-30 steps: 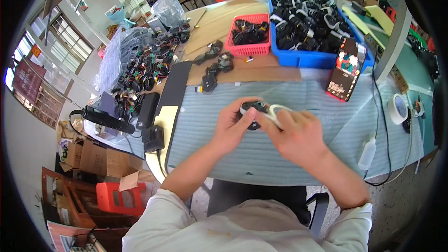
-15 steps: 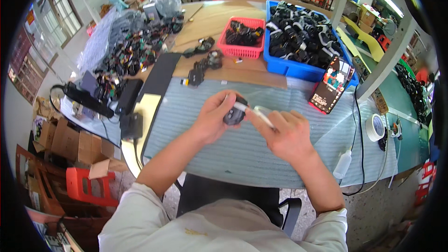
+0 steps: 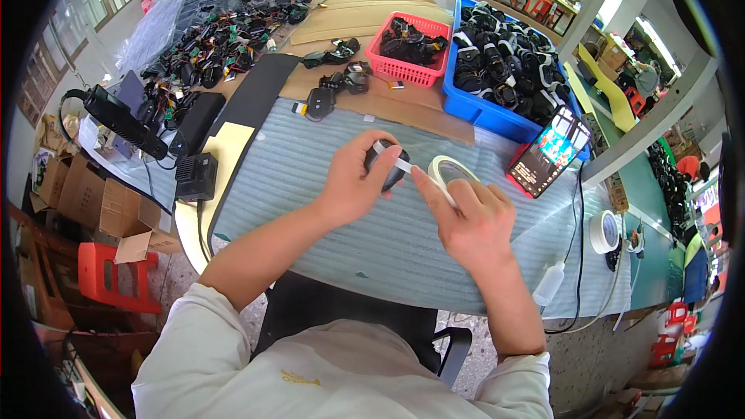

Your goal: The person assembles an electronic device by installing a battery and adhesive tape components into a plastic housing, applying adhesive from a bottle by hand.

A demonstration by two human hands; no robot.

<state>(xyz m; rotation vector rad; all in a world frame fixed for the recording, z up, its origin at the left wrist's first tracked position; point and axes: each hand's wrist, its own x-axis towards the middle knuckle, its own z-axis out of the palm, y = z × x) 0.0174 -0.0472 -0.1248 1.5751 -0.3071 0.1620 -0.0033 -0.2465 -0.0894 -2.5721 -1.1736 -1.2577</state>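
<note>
My left hand [image 3: 349, 178] is closed around a small, rounded black device [image 3: 398, 171] above the middle of the table. A narrow white tape strip [image 3: 397, 161] lies across that device and stretches toward my right hand [image 3: 475, 221]. There my fingers are wrapped round a roll of white tape [image 3: 442, 165], its ring partly hidden behind them. The far side of the device is covered by my left fingers.
Behind my hands stand a pink basket [image 3: 407, 74] and a blue crate [image 3: 481, 118], both filled with black parts. A phone [image 3: 552, 154] leans at the right, near another tape roll [image 3: 604, 231] and a white bottle [image 3: 549, 284]. Wired parts [image 3: 225, 39] are heaped far left.
The tape roll has turned so that its ring shows more openly, and the strip now lies across the device toward my left thumb. The whole view has shifted slightly.
</note>
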